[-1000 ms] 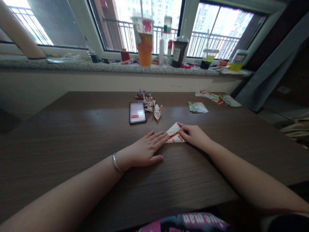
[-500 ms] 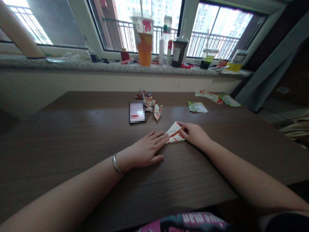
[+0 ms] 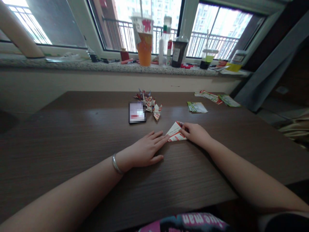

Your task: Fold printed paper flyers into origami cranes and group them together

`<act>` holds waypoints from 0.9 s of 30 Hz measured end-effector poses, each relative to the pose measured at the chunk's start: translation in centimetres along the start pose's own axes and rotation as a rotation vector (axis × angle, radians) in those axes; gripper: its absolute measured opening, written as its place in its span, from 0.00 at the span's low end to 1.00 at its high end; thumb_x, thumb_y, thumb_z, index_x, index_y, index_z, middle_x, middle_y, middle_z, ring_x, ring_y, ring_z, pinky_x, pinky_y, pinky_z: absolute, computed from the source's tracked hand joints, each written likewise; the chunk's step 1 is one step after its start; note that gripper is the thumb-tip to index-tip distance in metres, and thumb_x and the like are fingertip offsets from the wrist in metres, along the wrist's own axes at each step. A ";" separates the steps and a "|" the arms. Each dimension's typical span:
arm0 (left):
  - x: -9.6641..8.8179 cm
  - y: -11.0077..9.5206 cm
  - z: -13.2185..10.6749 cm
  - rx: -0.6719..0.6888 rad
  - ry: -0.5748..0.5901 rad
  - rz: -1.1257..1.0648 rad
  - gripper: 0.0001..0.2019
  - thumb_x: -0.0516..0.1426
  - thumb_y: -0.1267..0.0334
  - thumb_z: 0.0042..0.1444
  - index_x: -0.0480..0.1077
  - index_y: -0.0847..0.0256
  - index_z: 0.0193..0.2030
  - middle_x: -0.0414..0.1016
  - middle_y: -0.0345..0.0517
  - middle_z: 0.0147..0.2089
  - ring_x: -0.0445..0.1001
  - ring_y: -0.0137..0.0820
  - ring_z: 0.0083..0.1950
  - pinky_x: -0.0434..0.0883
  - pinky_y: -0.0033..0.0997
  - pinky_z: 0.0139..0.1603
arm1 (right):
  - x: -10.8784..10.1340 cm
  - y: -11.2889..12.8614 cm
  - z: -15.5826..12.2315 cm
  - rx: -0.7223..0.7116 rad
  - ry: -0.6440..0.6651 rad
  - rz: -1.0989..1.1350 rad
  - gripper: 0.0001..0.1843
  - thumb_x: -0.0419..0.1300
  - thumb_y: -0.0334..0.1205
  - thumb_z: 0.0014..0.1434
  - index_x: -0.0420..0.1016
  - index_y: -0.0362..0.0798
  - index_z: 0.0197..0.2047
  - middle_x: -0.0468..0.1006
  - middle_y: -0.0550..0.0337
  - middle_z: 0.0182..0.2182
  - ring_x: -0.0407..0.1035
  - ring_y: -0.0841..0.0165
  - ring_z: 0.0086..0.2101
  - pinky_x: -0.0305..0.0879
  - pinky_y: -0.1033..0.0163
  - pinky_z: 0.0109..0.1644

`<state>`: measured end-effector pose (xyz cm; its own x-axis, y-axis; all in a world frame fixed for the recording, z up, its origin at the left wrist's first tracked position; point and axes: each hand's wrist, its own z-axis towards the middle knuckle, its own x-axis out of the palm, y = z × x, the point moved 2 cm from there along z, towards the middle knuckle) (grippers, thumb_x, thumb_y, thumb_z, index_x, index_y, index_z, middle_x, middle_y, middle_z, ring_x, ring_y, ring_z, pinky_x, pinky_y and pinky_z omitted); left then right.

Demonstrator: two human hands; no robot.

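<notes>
A folded piece of printed paper (image 3: 175, 132), white with red print and roughly triangular, lies on the brown table. My left hand (image 3: 147, 149) rests flat with its fingers spread, and a fingertip touches the paper's left corner. At the paper's right side, the fingers of my right hand (image 3: 196, 133) pinch its edge. Beyond my hands sit several folded paper figures (image 3: 156, 112) in a small pile. Next to them lies a phone-like device (image 3: 137, 112) with a lit, blurred screen.
A stack of green and white paper slips (image 3: 198, 107) lies at the right, with more printed strips (image 3: 211, 96) behind it. Along the windowsill (image 3: 108, 66) stand a tall cup of orange drink (image 3: 145, 48), a dark cup (image 3: 178, 53), bottles and pens.
My right hand has shifted very slightly right, and the paper's right part has moved with it. My left hand stays almost in place.
</notes>
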<state>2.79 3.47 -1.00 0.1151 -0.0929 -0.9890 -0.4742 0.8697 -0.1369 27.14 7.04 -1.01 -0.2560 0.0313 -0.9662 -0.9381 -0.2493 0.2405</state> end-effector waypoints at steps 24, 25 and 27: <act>0.3 0.0 0.4 0.101 -0.014 -0.008 0.30 0.51 0.56 0.64 0.45 0.53 0.71 0.53 0.45 0.71 0.49 0.46 0.71 0.48 0.50 0.68 | -0.8 -0.1 -0.4 -0.150 -0.201 -0.078 0.10 0.54 0.42 0.62 0.72 0.47 0.42 0.76 0.52 0.41 0.68 0.63 0.40 0.60 0.60 0.43; 0.2 0.0 0.5 0.101 -0.015 -0.004 0.31 0.50 0.56 0.64 0.45 0.53 0.71 0.52 0.45 0.71 0.49 0.46 0.71 0.48 0.50 0.68 | -0.9 0.4 -0.5 -0.227 -0.202 -0.100 0.12 0.55 0.43 0.62 0.72 0.46 0.44 0.76 0.51 0.42 0.67 0.61 0.42 0.60 0.58 0.47; 0.1 -0.1 0.5 0.100 -0.013 0.000 0.31 0.50 0.56 0.64 0.44 0.52 0.71 0.51 0.44 0.72 0.48 0.47 0.71 0.48 0.50 0.68 | -0.8 1.4 -0.9 -0.353 -0.170 -0.124 0.13 0.54 0.45 0.63 0.73 0.47 0.43 0.77 0.51 0.42 0.67 0.59 0.44 0.57 0.55 0.52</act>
<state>3.29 3.67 -1.06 0.1264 -0.0870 -0.9882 -0.3852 0.9137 -0.1297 26.21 5.80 0.07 -0.2084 0.2345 -0.9495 -0.8340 -0.5497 0.0474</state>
